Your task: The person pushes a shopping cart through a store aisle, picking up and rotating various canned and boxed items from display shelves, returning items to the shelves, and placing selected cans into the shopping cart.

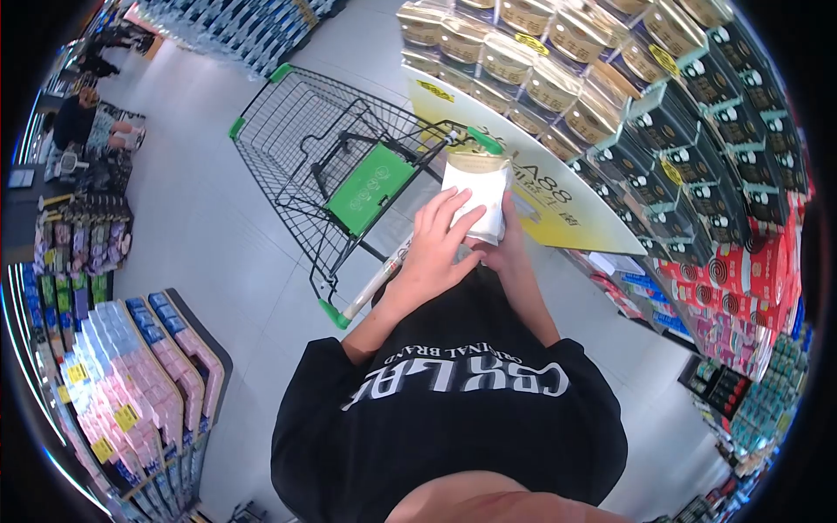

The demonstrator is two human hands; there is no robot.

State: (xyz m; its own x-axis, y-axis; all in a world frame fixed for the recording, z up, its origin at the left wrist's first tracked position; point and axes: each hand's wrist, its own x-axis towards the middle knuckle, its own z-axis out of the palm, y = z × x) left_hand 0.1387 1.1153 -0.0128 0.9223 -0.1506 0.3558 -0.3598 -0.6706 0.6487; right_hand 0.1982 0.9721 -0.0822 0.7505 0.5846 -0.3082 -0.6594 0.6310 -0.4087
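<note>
A white pack with a beige top point(479, 205) is held in front of my body, near the handle end of a black wire shopping cart point(305, 157). My right hand point(506, 240) grips the pack from its right side and underneath, with most of its fingers hidden behind it. Across the pack's white front lies my left hand point(443, 244), fingers spread and flat against it, thumb by the lower edge. The cart's green seat panel point(373, 187) and pale handle bar point(375, 288) show to the left of my hands.
Stacked beige packs point(523, 74) and dark boxes point(689, 157) rise behind a yellow-and-white sign board point(558, 200). Red packs point(741, 279) are displayed at right. A shelf of pink and blue packs point(139, 383) stands lower left. A seated person point(87, 122) is far left.
</note>
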